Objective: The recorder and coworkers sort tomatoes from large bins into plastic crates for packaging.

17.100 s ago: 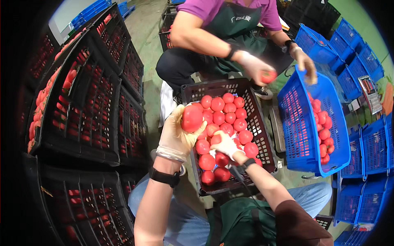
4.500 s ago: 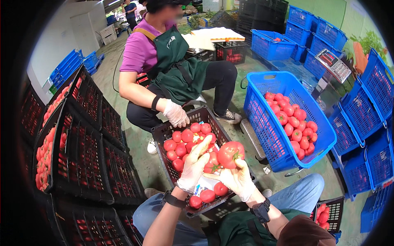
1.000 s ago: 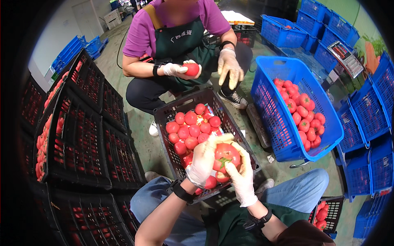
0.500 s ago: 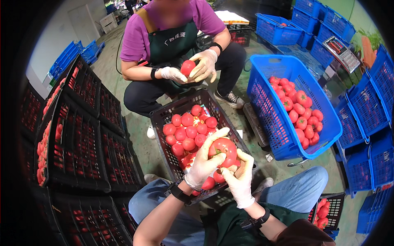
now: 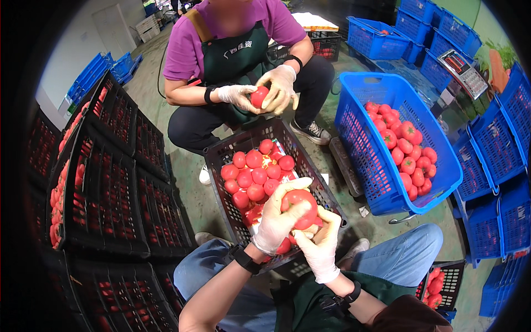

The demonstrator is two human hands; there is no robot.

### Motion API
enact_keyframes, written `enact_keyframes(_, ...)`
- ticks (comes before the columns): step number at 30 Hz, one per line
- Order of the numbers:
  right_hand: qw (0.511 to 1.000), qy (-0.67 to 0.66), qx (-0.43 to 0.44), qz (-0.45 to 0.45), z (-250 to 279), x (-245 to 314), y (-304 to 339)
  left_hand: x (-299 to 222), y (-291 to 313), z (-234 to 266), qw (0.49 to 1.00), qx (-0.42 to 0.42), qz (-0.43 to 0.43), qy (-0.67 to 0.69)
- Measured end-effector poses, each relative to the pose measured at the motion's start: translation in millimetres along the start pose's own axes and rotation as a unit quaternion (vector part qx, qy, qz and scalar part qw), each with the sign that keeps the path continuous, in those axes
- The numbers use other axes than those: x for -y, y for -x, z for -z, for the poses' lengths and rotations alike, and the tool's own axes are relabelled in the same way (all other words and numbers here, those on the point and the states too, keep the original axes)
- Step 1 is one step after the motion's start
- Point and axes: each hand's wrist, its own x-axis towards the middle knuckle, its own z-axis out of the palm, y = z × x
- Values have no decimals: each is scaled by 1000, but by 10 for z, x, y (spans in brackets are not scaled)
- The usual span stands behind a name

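Both my hands wear pale thin gloves and meet around a large red tomato (image 5: 302, 200) above the near end of a black crate (image 5: 303, 157). My left hand (image 5: 275, 220) is closed on its left side, with the thumb across its front. At the lower right, my right hand (image 5: 322, 243) has its fingers bent against the same tomato. More red tomatoes (image 5: 255, 176) lie in the crate beneath, on printed red-and-white lining. My hands hide part of the crate's near end.
Opposite me a person in gloves holds a smaller tomato (image 5: 259, 97). To the right stands a blue basket (image 5: 368, 160) partly filled with tomatoes. Black crates of tomatoes (image 5: 108, 205) are stacked at left. Blue crates (image 5: 495, 160) and a scale (image 5: 463, 73) stand farther right.
The tomato in my hands has turned, and its green stem end no longer shows. My left thumb lies higher across it. The other person's hands have closed around their tomato.
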Motion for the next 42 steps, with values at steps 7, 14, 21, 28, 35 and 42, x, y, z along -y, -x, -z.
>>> enact_keyframes(7,1000,16,-5,15,-28,12,56,19,13,29,988,4,-78,-132)
enact_keyframes(14,997,-48,16,-59,21,91,46,-50,-7,46,990,-36,-99,-98)
enact_keyframes(21,989,134,14,-59,115,100,-77,-115,45,24,935,17,-138,-327)
enact_keyframes(28,948,317,-28,-13,154,212,-160,4,110,-91,944,21,-116,-308)
enact_keyframes(35,946,320,-7,39,315,54,-202,85,10,-32,975,-17,-25,-222)
enact_keyframes(42,997,18,41,-69,146,14,-122,138,-97,54,992,-53,-20,-116)
